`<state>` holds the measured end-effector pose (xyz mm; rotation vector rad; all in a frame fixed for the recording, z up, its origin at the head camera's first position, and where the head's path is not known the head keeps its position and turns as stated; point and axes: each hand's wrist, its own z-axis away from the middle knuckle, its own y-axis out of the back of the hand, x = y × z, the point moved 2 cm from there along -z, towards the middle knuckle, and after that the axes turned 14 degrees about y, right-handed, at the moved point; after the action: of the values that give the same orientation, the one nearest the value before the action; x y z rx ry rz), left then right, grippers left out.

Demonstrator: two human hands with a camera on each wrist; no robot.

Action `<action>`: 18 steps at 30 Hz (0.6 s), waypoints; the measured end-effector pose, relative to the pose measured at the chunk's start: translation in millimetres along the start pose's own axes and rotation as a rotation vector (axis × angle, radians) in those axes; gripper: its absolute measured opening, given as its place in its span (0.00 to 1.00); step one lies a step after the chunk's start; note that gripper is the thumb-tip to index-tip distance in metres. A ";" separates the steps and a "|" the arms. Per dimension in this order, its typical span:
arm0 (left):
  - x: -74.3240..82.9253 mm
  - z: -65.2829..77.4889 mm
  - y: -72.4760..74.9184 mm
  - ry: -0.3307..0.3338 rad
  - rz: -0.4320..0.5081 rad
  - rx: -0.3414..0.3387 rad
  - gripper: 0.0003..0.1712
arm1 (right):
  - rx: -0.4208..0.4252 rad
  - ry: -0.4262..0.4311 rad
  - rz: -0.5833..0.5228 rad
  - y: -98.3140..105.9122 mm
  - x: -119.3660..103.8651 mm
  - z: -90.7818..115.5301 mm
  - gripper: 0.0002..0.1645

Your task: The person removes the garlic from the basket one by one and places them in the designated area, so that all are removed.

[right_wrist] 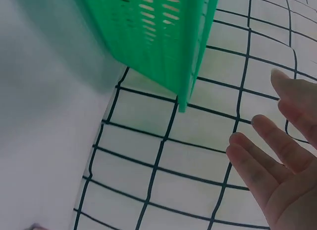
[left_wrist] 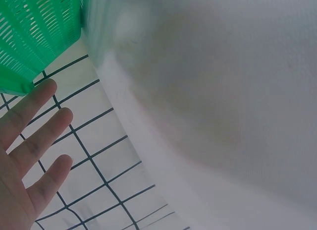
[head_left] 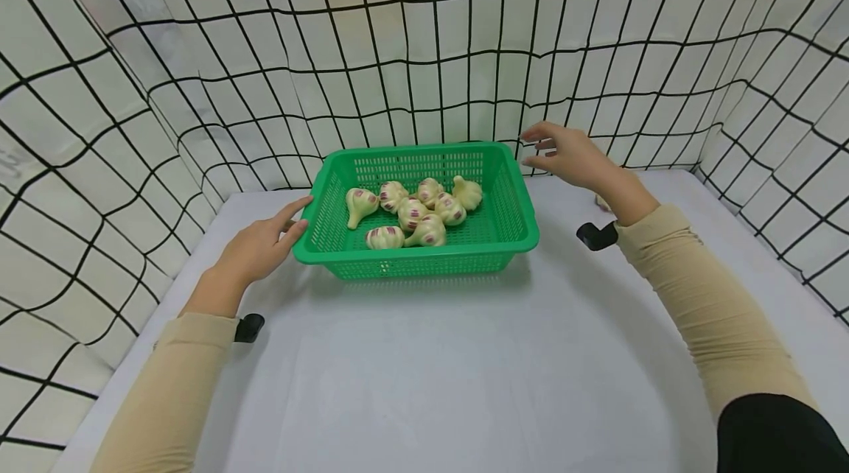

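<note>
Bulbs of cream-and-purple garlic (head_left: 413,215) could be spilled if the green rectangular plastic basket (head_left: 418,253), at twelve o'clock, is tipped by left hand (head_left: 254,248) alone; its fingers are spread, as on right hand (head_left: 567,156).

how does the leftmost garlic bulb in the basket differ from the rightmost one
The leftmost bulb shows purple patches, while the rightmost bulb looks plain cream. The leftmost bulb's neck points toward the near side; the rightmost bulb's points toward the far side. Both are pale and lie in the green basket.
</note>
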<state>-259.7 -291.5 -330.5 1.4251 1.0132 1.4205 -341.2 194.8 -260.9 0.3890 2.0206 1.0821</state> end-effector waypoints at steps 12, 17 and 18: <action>-2.3 1.1 -0.3 0.001 -0.010 0.001 0.38 | -0.064 -0.009 -0.064 -15.9 -8.9 -36.8 0.29; -2.0 0.3 0.0 -0.006 -0.008 0.002 0.38 | -0.112 -0.030 -0.095 -26.6 -8.5 -48.9 0.30; -1.7 0.1 0.2 -0.007 -0.008 0.001 0.38 | -0.129 -0.035 -0.099 -29.3 -8.7 -51.4 0.31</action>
<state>-259.6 -293.2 -330.8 1.4247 1.0146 1.4088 -372.2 143.8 -263.6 0.2375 1.9076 1.1294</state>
